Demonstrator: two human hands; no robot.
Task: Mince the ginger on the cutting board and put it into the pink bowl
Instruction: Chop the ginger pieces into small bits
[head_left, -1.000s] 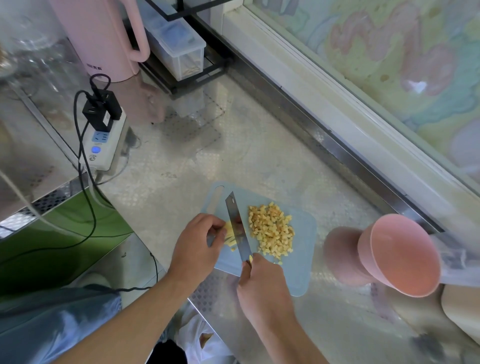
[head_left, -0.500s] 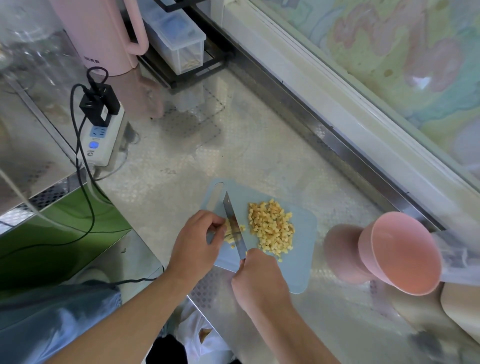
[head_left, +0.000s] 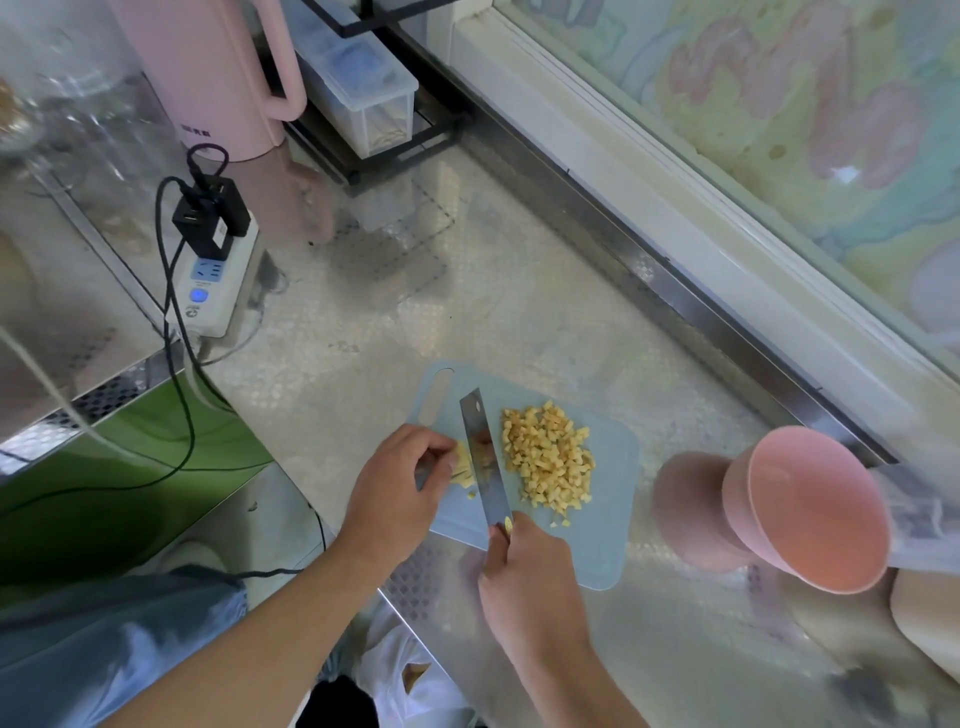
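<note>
- Two hands are seen at work over the blue cutting board (head_left: 602, 551), which lies on the steel bench (head_left: 395, 322).
- Left hand (head_left: 397, 491): fingers are curled round a small uncut ginger piece (head_left: 464, 470), which is pinned to the board at the left face of the blade.
- Right hand (head_left: 530, 582): fingers are wrapped round the handle of the knife (head_left: 485, 462); the handle itself is almost wholly covered by the hand.
- Blade: its long axis runs away from the person, from the near board edge toward the far end with the handle slot. It stands between the uncut piece on its left and the diced ginger pile (head_left: 548, 460) on its right.
- Key relation, as judged: the remaining piece lies directly left of the blade and touching it, so further cuts call for the blade to be stepped leftward toward the left fingertips. The margin there looks small, and a nick is the main risk.
- Pink bowl (head_left: 810, 514): it is placed to the right of the board, apart from it and nearer the right hand, and no ginger is seen inside.
- Progress, as judged: the dice look coarse for a mince, and transfer has not begun.
- Hidden or unclear: how much ginger is left under the left fingers cannot be made out, and whether the edge touches the board cannot be told.
</note>
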